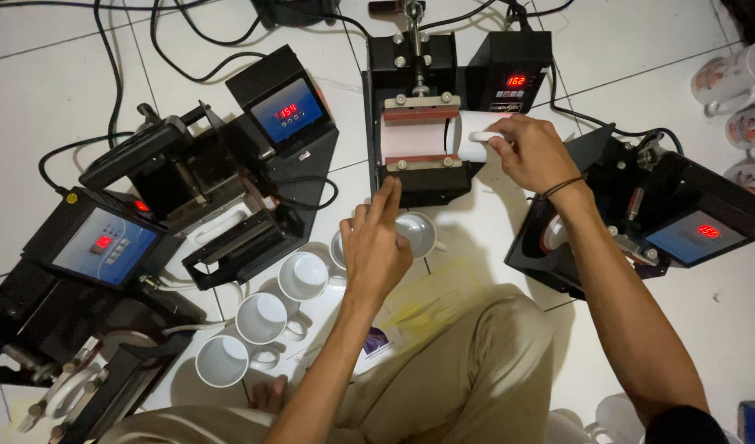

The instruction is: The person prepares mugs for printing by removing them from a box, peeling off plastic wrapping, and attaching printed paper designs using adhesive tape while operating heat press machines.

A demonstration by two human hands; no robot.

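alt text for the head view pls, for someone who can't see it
Seen from above, a seated person's right hand grips the handle of a white mug lying in a black mug heat press on a white tiled floor, while the left hand hovers with fingers extended near the press. More presses and empty white mugs surround them.

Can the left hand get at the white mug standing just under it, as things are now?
Probably yes. The left hand hovers open just beside the mug, partly over it, and nothing lies between them. The right hand is busy with another mug at the press.
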